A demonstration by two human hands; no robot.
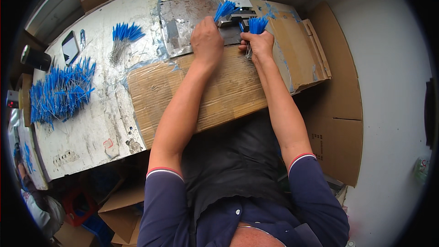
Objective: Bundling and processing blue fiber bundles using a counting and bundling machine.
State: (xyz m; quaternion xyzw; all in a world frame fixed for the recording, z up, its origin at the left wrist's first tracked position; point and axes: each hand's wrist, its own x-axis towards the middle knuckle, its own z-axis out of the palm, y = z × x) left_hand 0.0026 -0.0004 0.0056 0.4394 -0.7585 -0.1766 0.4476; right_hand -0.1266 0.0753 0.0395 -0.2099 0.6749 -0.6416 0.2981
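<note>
Right hand (260, 45): clamped on a bundle of thin grey wires with blue tips (258, 24), just beside the grey metal fixture (232, 19) on my white counter (107, 126).
Left hand (207, 40): closed on a second blue-tipped bundle (225, 11), near the fixture.
Spill risk: wires may scatter if my grip slackens or tips snag.
Open brown cardboard box (120, 206): below counter; contents indistinct.

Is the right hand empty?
No, the right hand grips a bundle of blue-tipped wires, with the blue ends fanning out above it and silvery ends showing below.
</note>
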